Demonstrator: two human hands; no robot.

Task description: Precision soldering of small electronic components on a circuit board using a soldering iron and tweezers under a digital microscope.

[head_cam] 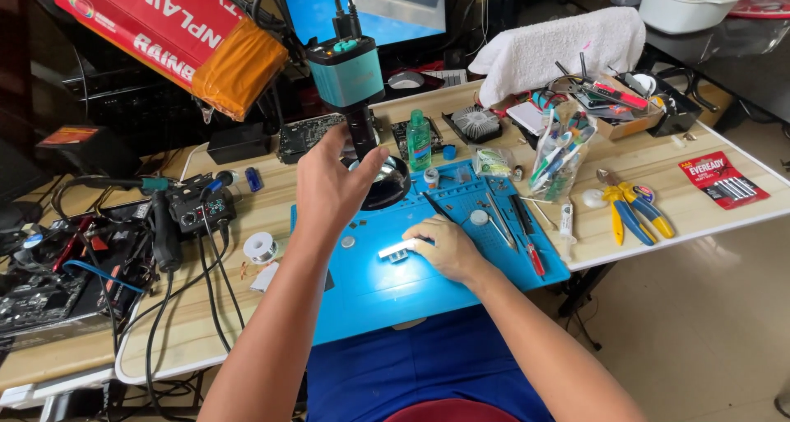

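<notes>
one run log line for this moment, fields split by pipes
left hand: on black microscope lens barrel | right hand: holds small lit part | surface: blue rubber work mat

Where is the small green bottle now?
In the head view, the green bottle stands upright behind the blue mat, just right of the microscope that the left hand touches.

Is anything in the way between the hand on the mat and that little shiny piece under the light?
No. The right hand already touches the small bright metal piece on the blue rubber work mat; nothing sits between them. The left hand is up on the black microscope lens barrel, above and apart from the piece.
</notes>
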